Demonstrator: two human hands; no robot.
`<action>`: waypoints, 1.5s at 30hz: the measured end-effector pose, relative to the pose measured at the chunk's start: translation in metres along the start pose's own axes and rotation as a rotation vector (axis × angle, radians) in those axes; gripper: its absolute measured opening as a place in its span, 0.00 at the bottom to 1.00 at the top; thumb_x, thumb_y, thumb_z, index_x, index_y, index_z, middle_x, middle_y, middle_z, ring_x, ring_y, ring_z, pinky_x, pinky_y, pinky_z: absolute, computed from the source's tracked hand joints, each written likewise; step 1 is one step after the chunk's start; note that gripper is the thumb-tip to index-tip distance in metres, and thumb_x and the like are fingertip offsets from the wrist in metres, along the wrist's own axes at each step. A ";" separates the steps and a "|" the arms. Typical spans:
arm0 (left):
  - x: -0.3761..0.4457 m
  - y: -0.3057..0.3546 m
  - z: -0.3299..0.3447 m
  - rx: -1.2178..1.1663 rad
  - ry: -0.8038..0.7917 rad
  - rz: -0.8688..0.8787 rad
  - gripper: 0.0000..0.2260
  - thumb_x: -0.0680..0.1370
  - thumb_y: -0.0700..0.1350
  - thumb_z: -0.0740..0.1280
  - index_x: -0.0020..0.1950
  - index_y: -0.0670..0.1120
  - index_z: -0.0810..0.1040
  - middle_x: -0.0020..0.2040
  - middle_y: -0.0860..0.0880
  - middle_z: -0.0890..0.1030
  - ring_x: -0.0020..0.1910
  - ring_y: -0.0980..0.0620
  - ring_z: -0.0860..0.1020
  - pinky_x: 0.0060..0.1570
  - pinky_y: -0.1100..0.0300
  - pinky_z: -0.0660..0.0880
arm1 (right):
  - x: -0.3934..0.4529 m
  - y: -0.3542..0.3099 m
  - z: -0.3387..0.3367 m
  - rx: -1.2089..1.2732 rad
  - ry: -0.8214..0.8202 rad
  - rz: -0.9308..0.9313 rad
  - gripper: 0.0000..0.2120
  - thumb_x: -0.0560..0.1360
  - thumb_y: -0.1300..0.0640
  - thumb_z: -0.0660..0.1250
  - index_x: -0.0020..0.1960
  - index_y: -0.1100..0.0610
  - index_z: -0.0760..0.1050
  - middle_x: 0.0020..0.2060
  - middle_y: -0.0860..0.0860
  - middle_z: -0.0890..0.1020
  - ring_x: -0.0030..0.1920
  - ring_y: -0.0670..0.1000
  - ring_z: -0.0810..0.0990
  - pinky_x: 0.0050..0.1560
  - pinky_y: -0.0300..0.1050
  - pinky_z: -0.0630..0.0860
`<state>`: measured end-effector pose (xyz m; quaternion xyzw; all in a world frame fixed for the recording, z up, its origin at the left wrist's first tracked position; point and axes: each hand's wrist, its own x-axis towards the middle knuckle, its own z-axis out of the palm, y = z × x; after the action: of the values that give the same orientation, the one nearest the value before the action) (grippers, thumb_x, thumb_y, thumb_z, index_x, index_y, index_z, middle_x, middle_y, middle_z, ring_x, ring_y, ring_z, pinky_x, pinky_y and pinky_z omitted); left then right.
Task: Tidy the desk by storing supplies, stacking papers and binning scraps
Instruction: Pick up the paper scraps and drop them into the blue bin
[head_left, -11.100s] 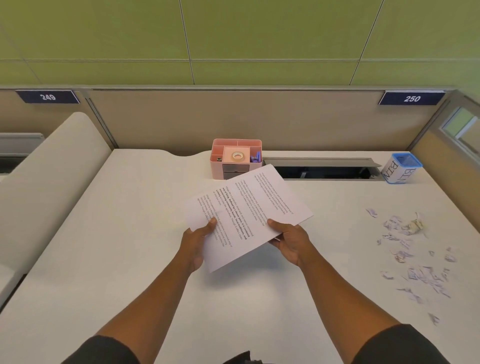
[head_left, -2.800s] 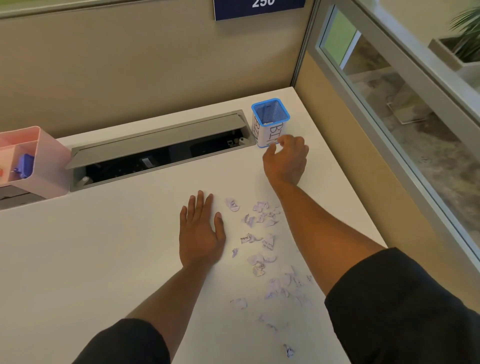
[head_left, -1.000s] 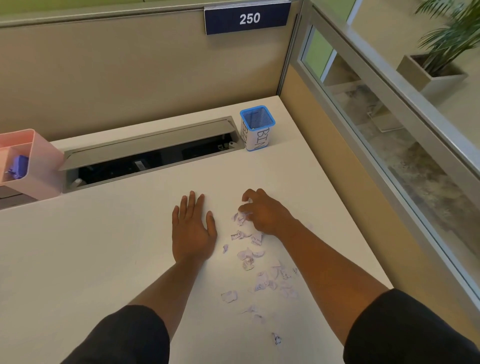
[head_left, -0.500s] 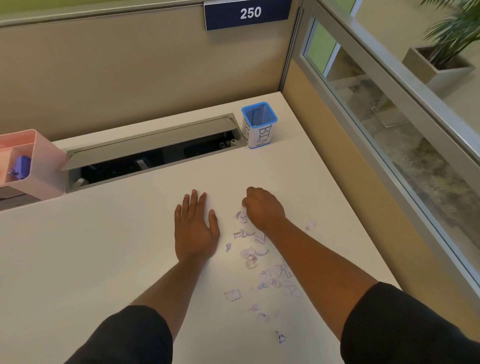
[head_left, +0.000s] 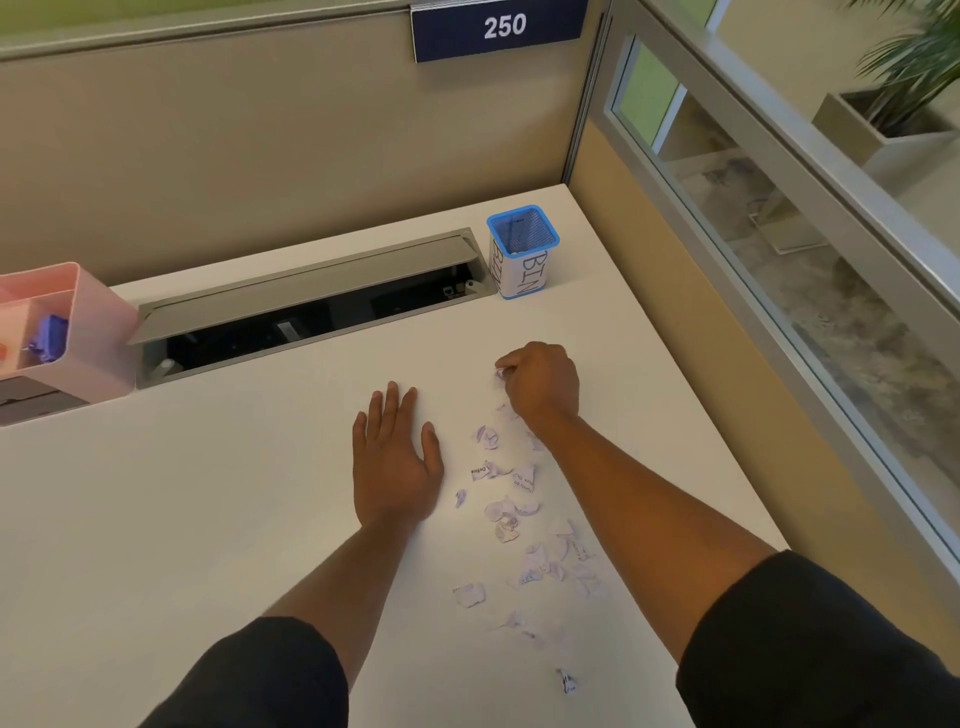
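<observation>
White, smooth surface (head_left: 156, 519) under both my arms. My right hand (head_left: 540, 382) is curled into a fist, pinching a torn paper scrap (head_left: 500, 372) at its fingertips, likely to carry it to the bin (head_left: 522, 252), a small square mesh cup with a blue rim standing well apart at the back corner. My left hand (head_left: 392, 462) lies flat, fingers straight, beside the litter, probably to steady me. More crumpled printed scraps (head_left: 511, 514) lie scattered between my forearms. A pink plastic organiser (head_left: 98, 332) sits far left.
</observation>
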<state>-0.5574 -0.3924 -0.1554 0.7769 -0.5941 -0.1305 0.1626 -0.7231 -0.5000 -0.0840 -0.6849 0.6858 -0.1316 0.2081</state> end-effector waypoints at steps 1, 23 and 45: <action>0.000 0.000 0.000 -0.001 0.002 0.002 0.25 0.84 0.56 0.49 0.81 0.52 0.58 0.82 0.52 0.55 0.81 0.51 0.50 0.80 0.50 0.48 | 0.005 0.000 -0.003 0.026 0.021 0.033 0.11 0.77 0.61 0.65 0.56 0.54 0.83 0.55 0.52 0.84 0.56 0.52 0.80 0.58 0.45 0.77; 0.002 -0.007 0.006 -0.003 0.019 0.007 0.24 0.84 0.56 0.50 0.81 0.53 0.58 0.82 0.53 0.54 0.81 0.54 0.49 0.80 0.51 0.48 | 0.128 -0.034 -0.072 0.515 0.298 0.201 0.09 0.75 0.54 0.69 0.54 0.53 0.84 0.53 0.51 0.84 0.47 0.53 0.83 0.38 0.42 0.79; 0.003 -0.005 0.006 -0.015 0.025 0.010 0.25 0.83 0.57 0.49 0.80 0.53 0.59 0.82 0.53 0.56 0.81 0.54 0.50 0.80 0.52 0.48 | 0.139 -0.035 -0.074 0.146 0.223 -0.011 0.16 0.76 0.62 0.63 0.63 0.57 0.78 0.60 0.56 0.78 0.55 0.59 0.80 0.45 0.47 0.79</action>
<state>-0.5542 -0.3943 -0.1627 0.7744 -0.5947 -0.1244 0.1765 -0.7233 -0.6474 -0.0175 -0.6527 0.6896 -0.2578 0.1791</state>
